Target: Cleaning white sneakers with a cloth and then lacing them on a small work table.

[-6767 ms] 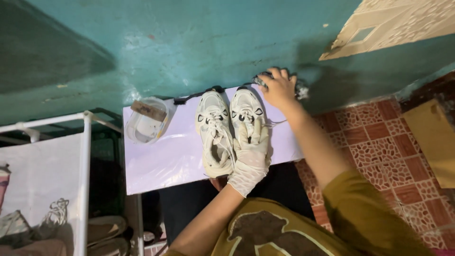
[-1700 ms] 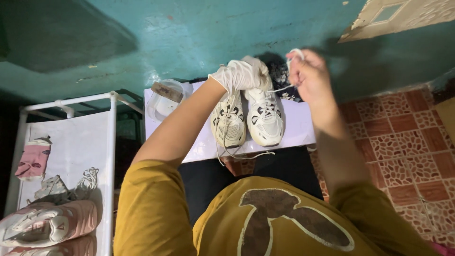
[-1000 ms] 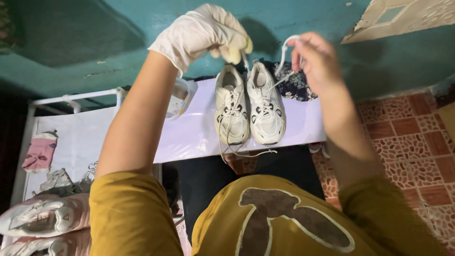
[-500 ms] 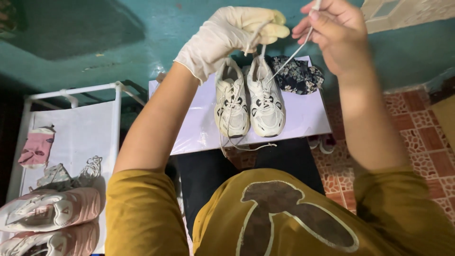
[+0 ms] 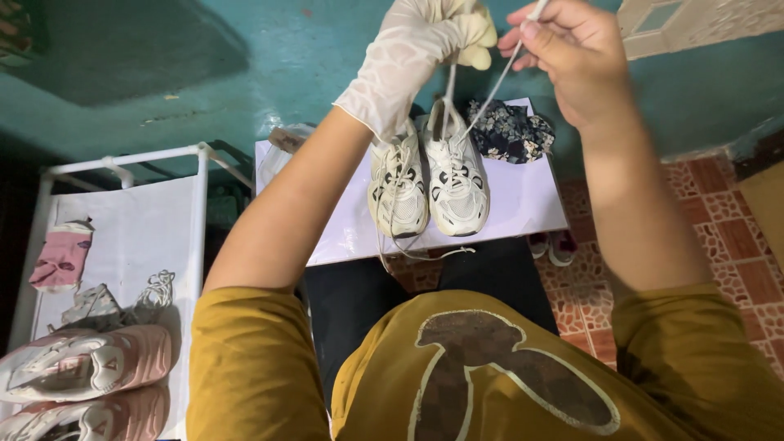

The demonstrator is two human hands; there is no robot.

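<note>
The gloved left hand (image 5: 425,49) has its grip closed on a thin white shoelace (image 5: 490,94), and the bare right hand (image 5: 572,57) pinches its far end. The lace runs taut down to the right shoe of a pair of white mesh sneakers (image 5: 429,184) standing side by side on a white desk (image 5: 523,208), near a dark flowered cloth (image 5: 510,131).

- White sneakers (image 5: 429,184) with black accents
- White shoelace (image 5: 488,90)
- Cream latex glove on left hand (image 5: 425,45)
- Dark floral cloth (image 5: 510,131)
- Teal wall (image 5: 245,65)
- Mustard shirt (image 5: 490,367)
- Pink sock (image 5: 61,257)

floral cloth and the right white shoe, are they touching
Cannot tell. In the head view the floral cloth lies just behind and beside the right white shoe on the white board; their edges meet in the picture, but no contact or gap shows plainly.
</note>
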